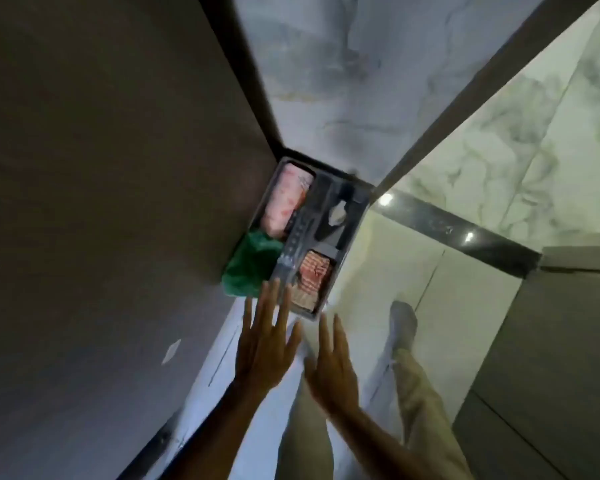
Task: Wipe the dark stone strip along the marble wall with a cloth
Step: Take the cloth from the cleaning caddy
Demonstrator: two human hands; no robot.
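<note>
A grey caddy tray (350,233) sits on the floor in a corner. It holds a pink patterned cloth roll (284,199), a folded red-striped cloth (310,278) and a dark spray tool (333,216). A green cloth (252,261) lies at its left side against the brown wall. My left hand (267,341) reaches toward the tray's near end with fingers spread, empty. My right hand (333,365) is beside it, also spread and empty. A dark stone strip (465,237) runs along the base of the marble wall (520,140) at right.
A large brown wall panel (101,202) fills the left. Another dark strip (243,64) edges a marble panel (326,81) at the top. My leg in beige trousers (420,393) and grey shoe (402,317) stand on the pale glossy floor. A grey cabinet (551,358) is at right.
</note>
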